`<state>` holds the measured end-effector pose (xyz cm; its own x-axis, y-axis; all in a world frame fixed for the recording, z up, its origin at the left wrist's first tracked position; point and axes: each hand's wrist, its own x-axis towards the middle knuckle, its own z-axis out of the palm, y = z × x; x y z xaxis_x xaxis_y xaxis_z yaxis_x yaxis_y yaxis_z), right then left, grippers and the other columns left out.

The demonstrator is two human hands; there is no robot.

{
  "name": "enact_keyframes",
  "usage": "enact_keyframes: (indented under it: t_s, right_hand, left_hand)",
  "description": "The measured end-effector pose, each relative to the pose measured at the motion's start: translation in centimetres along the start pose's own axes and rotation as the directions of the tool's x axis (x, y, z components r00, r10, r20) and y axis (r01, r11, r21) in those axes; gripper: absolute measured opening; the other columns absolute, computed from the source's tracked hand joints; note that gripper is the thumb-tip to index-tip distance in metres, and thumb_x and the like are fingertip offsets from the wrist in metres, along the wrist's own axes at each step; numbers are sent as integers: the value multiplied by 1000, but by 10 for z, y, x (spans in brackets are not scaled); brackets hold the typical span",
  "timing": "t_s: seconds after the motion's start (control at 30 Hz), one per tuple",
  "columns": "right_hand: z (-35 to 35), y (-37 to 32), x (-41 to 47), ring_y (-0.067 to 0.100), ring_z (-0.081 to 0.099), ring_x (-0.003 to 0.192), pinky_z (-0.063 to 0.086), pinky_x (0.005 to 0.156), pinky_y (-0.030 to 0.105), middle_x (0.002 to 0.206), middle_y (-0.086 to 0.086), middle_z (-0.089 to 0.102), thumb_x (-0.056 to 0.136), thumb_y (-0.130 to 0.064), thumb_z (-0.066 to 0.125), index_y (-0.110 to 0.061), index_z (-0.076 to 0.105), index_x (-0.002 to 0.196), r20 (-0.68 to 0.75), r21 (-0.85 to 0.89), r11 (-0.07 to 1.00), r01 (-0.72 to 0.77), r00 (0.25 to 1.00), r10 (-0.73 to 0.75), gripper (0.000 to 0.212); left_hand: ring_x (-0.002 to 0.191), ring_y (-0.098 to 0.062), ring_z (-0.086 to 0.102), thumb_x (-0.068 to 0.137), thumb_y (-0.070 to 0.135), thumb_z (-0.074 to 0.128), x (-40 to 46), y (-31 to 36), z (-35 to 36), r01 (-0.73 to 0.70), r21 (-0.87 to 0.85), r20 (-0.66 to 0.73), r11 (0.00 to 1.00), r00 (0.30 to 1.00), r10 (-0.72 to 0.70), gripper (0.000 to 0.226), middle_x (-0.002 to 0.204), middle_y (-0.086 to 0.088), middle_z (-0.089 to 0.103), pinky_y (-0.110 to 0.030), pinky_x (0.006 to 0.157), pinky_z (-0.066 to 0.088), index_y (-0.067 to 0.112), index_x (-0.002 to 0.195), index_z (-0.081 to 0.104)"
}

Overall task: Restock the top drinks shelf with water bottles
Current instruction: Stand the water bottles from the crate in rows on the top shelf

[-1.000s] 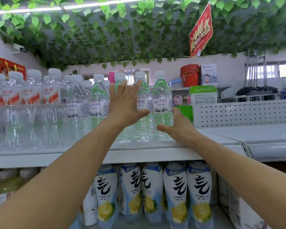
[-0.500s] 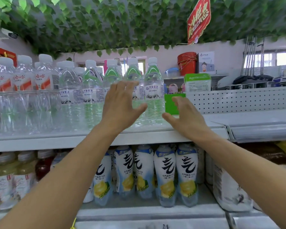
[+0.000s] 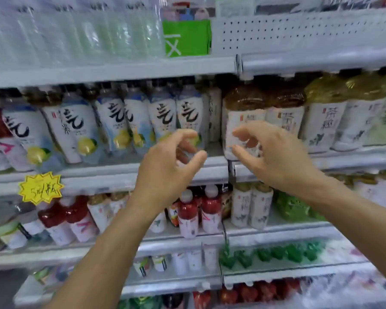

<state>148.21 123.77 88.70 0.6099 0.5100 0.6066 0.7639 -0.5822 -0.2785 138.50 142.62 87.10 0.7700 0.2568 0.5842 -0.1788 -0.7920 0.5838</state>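
Two hands, loosely curled, empty.
Left hand and right hand before shelves; water bottles clear-filled on top shelf.

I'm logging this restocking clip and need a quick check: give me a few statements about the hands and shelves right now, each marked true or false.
1. Both hands hold nothing. True: the left hand and right hand are loosely curled and empty.
2. The water bottles stand on the top shelf. True.
3. The right hand grips a water bottle. False: it holds nothing.
4. The yellow price tag hangs at the right. False: it is at the left.
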Motion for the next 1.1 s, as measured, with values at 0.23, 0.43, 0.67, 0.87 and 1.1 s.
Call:
enact_keyframes:
  t_s: [0.23, 0.43, 0.67, 0.87, 1.1]
  right_hand:
    - [61, 85, -124, 18, 60, 87, 51, 79, 36, 90, -10, 59, 93, -40, 60, -24, 62, 108, 523, -12, 942, -334, 801, 291, 22]
    - [148, 152, -248, 24, 52, 71, 43, 71, 35, 72, 6, 53, 92, -17, 63, -15, 53, 74, 773, -42, 745, -666, 451, 447, 21]
    - [259, 210, -390, 29, 55, 122, 41, 92, 29, 132, 11, 57, 95, -28, 61, -6, 55, 129, 776, -392, 597, -700, 97, 624, 41]
    - [329, 231, -450, 43, 40, 133, 43, 100, 48, 147, 27, 31, 90, -30, 65, 1, 30, 139, 653, -515, 466, -720, 23, 757, 67]
    - [374, 245, -478, 39, 34, 137, 46, 95, 49, 147, 23, 32, 78, -51, 78, -1, 14, 147, 602, -570, 466, -677, 41, 797, 106]
  left_hand:
    - [82, -13, 64, 93, 28, 67, -115, -28, 125, 474, -112, 412, 873, 822, -394, 21, 96, 5, 69, -26, 72, 52, 27, 113, 61]
    - [63, -21, 51, 97, -1, 54, -216, -83, 224, 950, -146, 621, 277, 306, -721, 15, 84, -9, 62, -24, 57, 38, 13, 95, 59]
    - [69, -25, 54, 85, 18, 71, -332, -172, 332, 970, 208, 564, 126, -13, -825, 18, 83, -15, 55, -35, 63, 49, 8, 96, 60]
    - [124, -36, 52, 88, 31, 69, -393, -221, 400, 730, 574, 440, 370, 106, -892, 70, 136, -21, 49, -41, 98, 47, -1, 141, 34]
    - [127, -35, 39, 86, 65, 58, -429, -224, 440, 110, 876, 421, 469, 296, -857, 116, 150, -21, 23, -34, 89, 49, 11, 153, -20]
